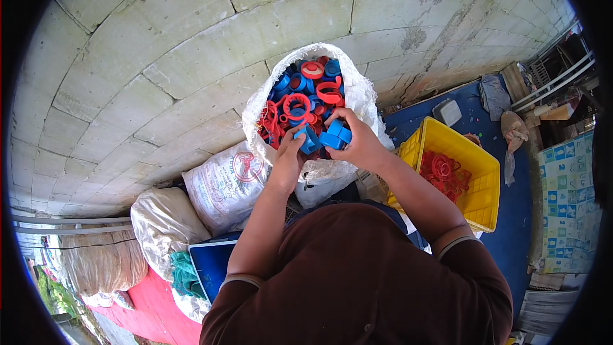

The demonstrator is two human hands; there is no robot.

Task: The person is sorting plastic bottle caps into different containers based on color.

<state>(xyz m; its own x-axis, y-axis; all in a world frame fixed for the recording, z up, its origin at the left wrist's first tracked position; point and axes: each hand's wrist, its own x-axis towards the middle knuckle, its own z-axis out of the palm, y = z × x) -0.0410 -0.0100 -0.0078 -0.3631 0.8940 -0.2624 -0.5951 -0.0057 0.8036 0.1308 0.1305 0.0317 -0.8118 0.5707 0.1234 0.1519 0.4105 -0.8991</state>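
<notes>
An open white woven sack (366,91) stands before me, filled with red and blue plastic caps and red plastic rings (297,107). Over its near edge, my left hand (289,156) holds a blue plastic cap (308,140) between thumb and fingers. Close beside it, my right hand (358,141) grips several small blue caps (336,135) in a cluster. To the right is a yellow plastic crate (486,172) with red plastic rings and strips (443,172) inside.
A pale block wall (191,58) rises behind the sack. Filled white sacks (227,187) and a blue panel (215,263) lie to the left. On the blue floor covering (512,220) at right are a translucent plastic container (447,112) and a crumpled plastic bag (514,130).
</notes>
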